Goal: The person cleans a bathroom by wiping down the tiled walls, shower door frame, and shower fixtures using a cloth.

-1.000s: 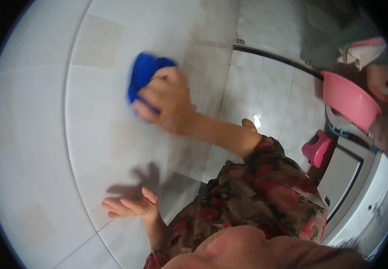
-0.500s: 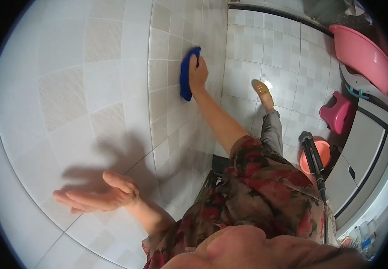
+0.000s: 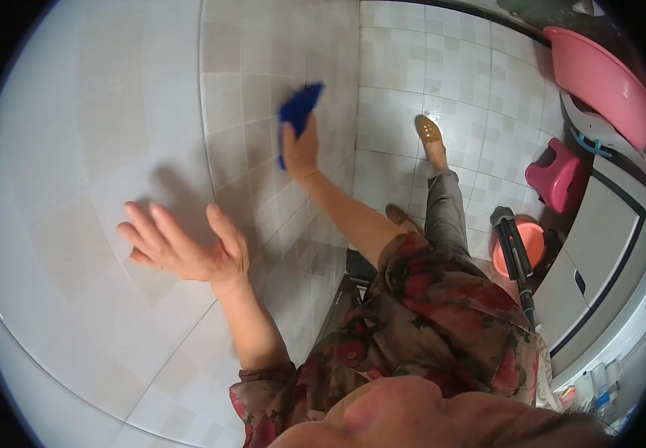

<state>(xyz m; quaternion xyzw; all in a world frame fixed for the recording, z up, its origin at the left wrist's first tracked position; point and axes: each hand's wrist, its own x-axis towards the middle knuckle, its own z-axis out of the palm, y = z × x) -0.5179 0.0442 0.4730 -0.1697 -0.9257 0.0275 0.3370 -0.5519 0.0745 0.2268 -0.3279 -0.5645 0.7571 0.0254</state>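
My right hand (image 3: 304, 153) holds a blue cloth (image 3: 300, 106) against the tiled wall (image 3: 252, 104). The cloth is bunched under the fingers, and its upper end sticks out beyond them. Lower and farther left, my left hand (image 3: 185, 243) is open with nothing in it. Its fingers are spread, with the thumb apart, and its shadow falls on the wall tiles close by. Whether that palm touches the wall cannot be made out.
Pale floor tiles (image 3: 390, 119) lie beyond the wall, with my brown shoe (image 3: 428, 133) on them. To the right are a large pink basin (image 3: 599, 86), a pink stool (image 3: 554, 178), an orange basin (image 3: 530, 243), a black folded stand (image 3: 513, 243) and a white cabinet (image 3: 599, 224).
My right hand has shifted left and slightly down in view with the cloth, which has tilted. My left hand has turned upward and spread its fingers. A second shoe now shows.
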